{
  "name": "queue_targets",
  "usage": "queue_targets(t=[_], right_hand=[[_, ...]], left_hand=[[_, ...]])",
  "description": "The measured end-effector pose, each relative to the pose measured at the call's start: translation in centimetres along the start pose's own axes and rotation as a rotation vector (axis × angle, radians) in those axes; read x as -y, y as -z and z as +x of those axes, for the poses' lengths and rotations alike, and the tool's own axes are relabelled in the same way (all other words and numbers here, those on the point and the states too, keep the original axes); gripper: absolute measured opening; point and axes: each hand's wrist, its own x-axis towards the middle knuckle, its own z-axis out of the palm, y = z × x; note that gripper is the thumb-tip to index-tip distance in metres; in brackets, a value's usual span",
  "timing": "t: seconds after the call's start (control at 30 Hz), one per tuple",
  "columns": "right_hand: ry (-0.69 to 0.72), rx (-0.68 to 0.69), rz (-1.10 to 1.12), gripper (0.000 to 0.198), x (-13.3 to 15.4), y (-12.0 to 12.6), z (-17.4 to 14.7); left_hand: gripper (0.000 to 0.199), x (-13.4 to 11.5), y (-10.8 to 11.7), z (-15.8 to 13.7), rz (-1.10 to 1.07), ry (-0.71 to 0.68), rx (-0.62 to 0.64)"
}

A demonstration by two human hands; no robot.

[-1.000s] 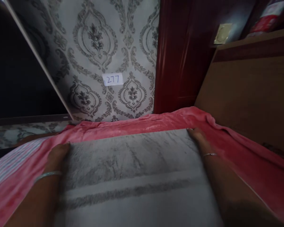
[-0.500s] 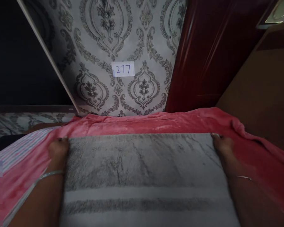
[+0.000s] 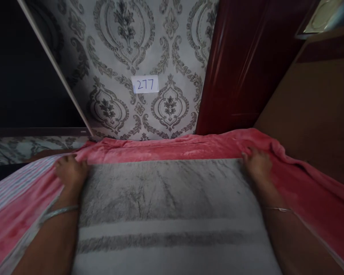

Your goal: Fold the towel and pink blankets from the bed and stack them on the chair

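A grey towel (image 3: pixel 160 191) with pale bands across its near part lies flat and smooth in front of me, over a pink plush blanket (image 3: pixel 172 151). At the towel's far left corner is my left hand (image 3: pixel 71 172), its fingers apart over the blanket and the thumb side touching the towel's edge. My right hand (image 3: pixel 257 166) rests by the far right corner with fingers spread and the fingertips close to the towel's edge. Both hands are slightly blurred. The towel's near end runs out of view.
A patterned wall (image 3: pixel 172 57) with a paper label (image 3: pixel 145 84) reading 277 rises behind the blanket. A dark screen (image 3: pixel 31 76) stands at the left, a dark red wooden panel (image 3: pixel 240 68) at the right. Striped cloth (image 3: pixel 25 177) shows at the left.
Both hands have loosened from their closed grip on the towel's far corners, and their fingers have spread. The towel lies in nearly the same place; the view has shifted slightly.
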Motion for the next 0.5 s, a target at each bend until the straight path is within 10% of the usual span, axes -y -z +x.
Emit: queue_targets(t=[0.1, 0.23, 0.33, 0.5], right_hand=[[0.495, 0.063, 0.138, 0.058, 7.1, 1.4, -4.0], [1.098, 0.574, 0.219, 0.066, 13.7, -0.1, -10.6], [1.091, 0.667, 0.189, 0.065, 13.7, -1.8, -11.8], [0.703, 0.625, -0.099, 0.061, 8.2, -3.0, -6.5]], left_hand=[[0.062, -5.6, -0.5, -3.0, -0.192, -0.571, 0.176], [0.069, -11.8, -3.5, -10.7, -0.389, -1.281, 0.625], [0.070, -12.4, -5.8, -13.2, -0.313, -1.363, 0.705], [0.065, -8.7, -7.3, -8.1, -0.089, -1.011, 0.707]])
